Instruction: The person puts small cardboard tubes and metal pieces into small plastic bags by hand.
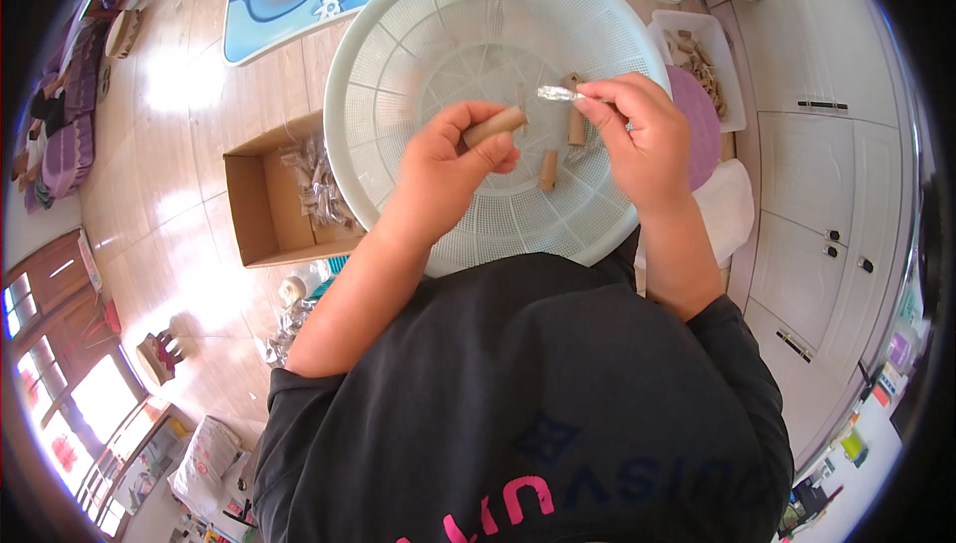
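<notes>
Past black shirt (518,364), gripping tube (497,128) in left fingers (488,155), foil (555,93) in right fingers (615,93). Probably unfinished, with few tubes (549,171) in basket (393,55).

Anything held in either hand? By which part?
Left hand: brown tube, gripped toward its left end, right end sticking out. Right hand: silver foil piece, pinched at its right end.

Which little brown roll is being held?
The brown roll in the left hand, raised over the pale basket; the other rolls lie inside it, untouched by either hand.
</notes>
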Motion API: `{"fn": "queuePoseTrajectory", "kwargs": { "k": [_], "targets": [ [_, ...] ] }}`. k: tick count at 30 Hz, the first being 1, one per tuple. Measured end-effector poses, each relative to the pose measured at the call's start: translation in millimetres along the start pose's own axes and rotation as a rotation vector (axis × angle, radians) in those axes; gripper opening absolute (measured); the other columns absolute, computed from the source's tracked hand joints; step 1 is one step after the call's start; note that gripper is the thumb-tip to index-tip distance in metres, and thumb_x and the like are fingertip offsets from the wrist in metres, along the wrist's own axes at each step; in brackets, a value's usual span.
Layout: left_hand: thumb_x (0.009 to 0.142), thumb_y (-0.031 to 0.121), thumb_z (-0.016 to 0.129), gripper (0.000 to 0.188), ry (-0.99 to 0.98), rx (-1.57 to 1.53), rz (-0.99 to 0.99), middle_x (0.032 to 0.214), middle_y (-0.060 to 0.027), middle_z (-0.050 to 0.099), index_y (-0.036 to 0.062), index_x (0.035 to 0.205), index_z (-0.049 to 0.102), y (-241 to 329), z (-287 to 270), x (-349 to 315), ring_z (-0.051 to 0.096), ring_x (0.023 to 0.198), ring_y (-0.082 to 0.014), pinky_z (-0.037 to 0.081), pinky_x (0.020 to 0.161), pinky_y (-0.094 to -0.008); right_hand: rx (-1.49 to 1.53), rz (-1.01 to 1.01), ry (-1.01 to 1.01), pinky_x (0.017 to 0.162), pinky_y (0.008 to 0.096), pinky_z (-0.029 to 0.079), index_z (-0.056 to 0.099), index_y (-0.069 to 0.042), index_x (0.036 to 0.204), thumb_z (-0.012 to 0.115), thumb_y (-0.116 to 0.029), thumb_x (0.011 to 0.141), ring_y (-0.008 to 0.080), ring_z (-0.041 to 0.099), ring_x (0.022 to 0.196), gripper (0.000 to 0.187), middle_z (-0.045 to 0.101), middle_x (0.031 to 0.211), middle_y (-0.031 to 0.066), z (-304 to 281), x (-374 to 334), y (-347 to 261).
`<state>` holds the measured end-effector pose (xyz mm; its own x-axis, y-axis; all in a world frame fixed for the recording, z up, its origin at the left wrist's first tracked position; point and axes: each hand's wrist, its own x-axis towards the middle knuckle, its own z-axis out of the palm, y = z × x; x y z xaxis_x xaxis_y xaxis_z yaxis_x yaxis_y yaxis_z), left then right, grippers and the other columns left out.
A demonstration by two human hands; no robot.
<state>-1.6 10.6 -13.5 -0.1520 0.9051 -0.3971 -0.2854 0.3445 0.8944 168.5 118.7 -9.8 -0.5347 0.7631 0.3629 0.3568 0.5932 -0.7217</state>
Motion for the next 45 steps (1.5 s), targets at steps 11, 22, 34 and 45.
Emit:
{"fn": "queuePoseTrajectory", "kwargs": {
  "k": [11,22,34,45],
  "targets": [
    [0.087,0.009,0.054,0.020,-0.029,-0.169,0.109,0.099,-0.0118,0.059,-0.0019,0.103,0.049,2.1,10.1,-2.0,0.059,0.089,-0.0159,0.051,0.077,-0.0284,0.755,0.576,-0.327,0.051,0.0183,0.038,0.063,-0.002,0.085,0.064,-0.011,0.080,0.0028,0.047,0.057,0.010,0.057,0.068,-0.0013,16.1,-21.0,-18.4],
    [0.087,0.010,0.055,0.023,-0.046,-0.127,0.139,0.097,-0.0122,0.060,-0.0037,0.105,0.050,5.2,9.9,-5.5,0.061,0.085,-0.0185,0.053,0.074,-0.0306,0.742,0.459,-0.157,0.056,0.0167,0.039,0.056,-0.001,0.099,0.062,-0.004,0.081,0.0030,0.049,0.065,0.020,0.057,0.075,0.0006,21.0,-25.0,-22.4],
    [0.089,0.005,0.049,0.013,0.052,-0.037,0.326,0.088,-0.0082,0.059,-0.0014,0.100,0.052,0.6,13.9,-4.9,0.058,0.081,-0.0118,0.051,0.072,-0.0255,0.883,0.352,-0.076,0.054,0.0167,0.037,0.054,-0.001,0.097,0.062,-0.004,0.081,0.0029,0.048,0.066,0.018,0.056,0.076,0.0005,25.2,-23.1,-19.8],
    [0.079,0.018,0.063,0.030,0.729,0.702,0.606,0.088,-0.0054,0.059,0.0024,0.104,0.057,71.3,-71.4,49.5,0.056,0.078,-0.0141,0.046,0.065,-0.0247,1.053,0.664,0.159,0.060,0.0211,0.041,0.054,-0.003,0.097,0.057,-0.008,0.084,0.0082,0.052,0.065,0.014,0.057,0.075,0.0017,25.1,-20.7,10.5]
  ]
}}
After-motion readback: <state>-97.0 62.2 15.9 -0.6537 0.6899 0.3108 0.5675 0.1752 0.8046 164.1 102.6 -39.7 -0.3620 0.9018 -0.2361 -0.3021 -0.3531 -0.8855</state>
